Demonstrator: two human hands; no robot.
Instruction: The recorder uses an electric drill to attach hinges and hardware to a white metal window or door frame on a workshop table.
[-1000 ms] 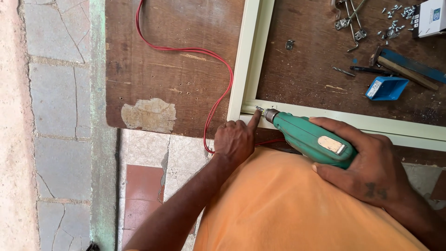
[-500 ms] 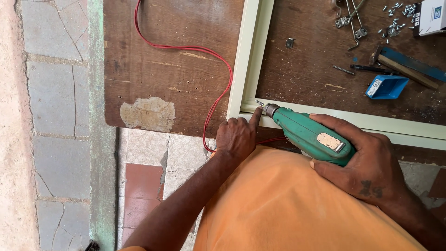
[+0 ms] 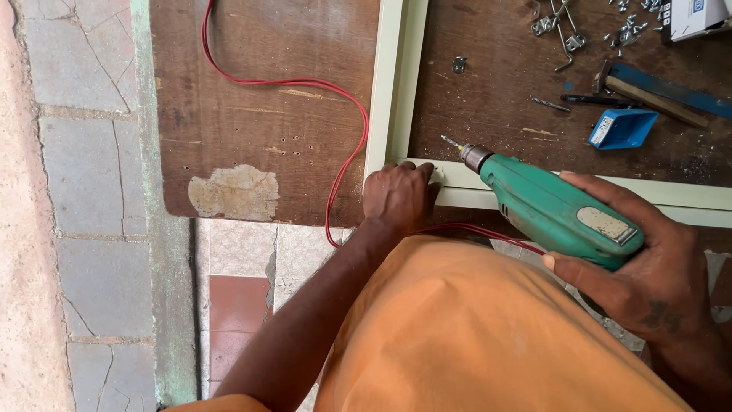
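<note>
The right hand (image 3: pixel 648 282) is closed around the body of a green electric drill (image 3: pixel 553 210), whose bit points up-left, clear of the work. The left hand (image 3: pixel 398 194) rests flat, fingers loosely extended and gripping nothing, on the corner of a cream frame (image 3: pixel 396 91) that lies on the brown tabletop (image 3: pixel 259 99). A red cable (image 3: pixel 335 91) loops across the board to the left of the frame. Farther off lie a blue plastic piece (image 3: pixel 621 127), loose metal hooks (image 3: pixel 560 27) and a white box (image 3: pixel 694 15).

worn brown wood bench (image 3: pixel 252 91): cream frame (image 3: pixel 393 84), red cable (image 3: pixel 335 95), screws (image 3: pixel 625 30), blue tray (image 3: pixel 621 128).
</note>
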